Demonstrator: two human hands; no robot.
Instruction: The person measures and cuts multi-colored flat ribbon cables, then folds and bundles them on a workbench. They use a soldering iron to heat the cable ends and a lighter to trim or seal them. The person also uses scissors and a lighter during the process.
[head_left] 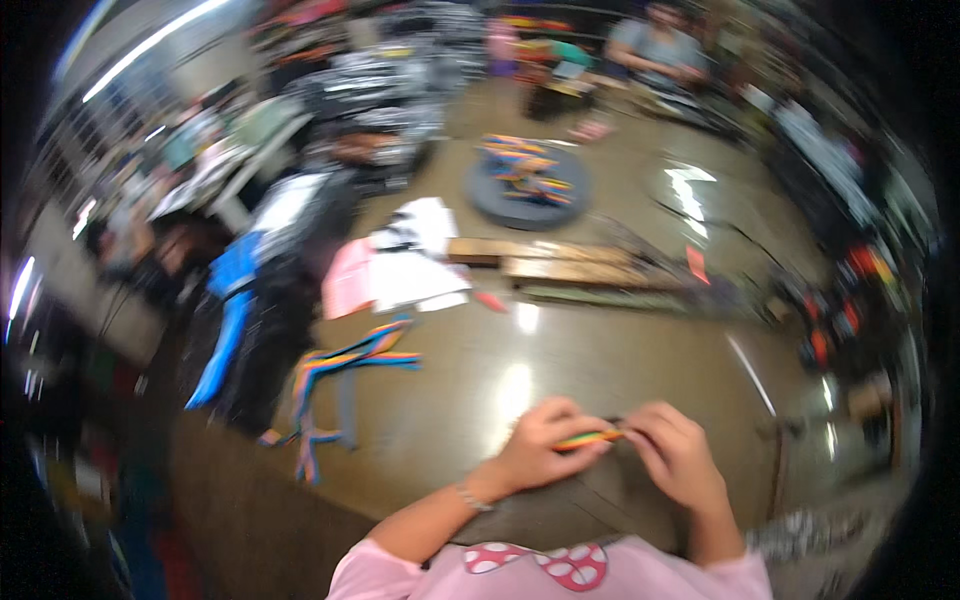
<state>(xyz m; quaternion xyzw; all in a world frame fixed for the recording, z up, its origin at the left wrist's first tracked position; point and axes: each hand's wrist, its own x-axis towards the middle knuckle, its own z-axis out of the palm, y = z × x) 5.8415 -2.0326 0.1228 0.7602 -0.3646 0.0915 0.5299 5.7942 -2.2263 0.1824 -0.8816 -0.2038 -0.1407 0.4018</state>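
Note:
A short multicoloured striped strap (588, 439) is stretched between my hands, just above the near part of the table. My left hand (548, 446) is closed round it, with its thumb and fingers pinching the band. At the strap's right end, my right hand (682, 452) has its thumb and fingertips closed. A small dark bit shows between the two hands, too blurred to name. More striped straps (345, 362) lie in a loose tangle on the table to the left, away from my hands.
A round dark grey disc (490, 205) bears a pile of striped straps. Wooden bars (570, 268) lie across the middle of the table (620, 355). White sheets (415, 275) and a pink sheet (348, 280) are left of them. Another person (660, 50) sits at the far side.

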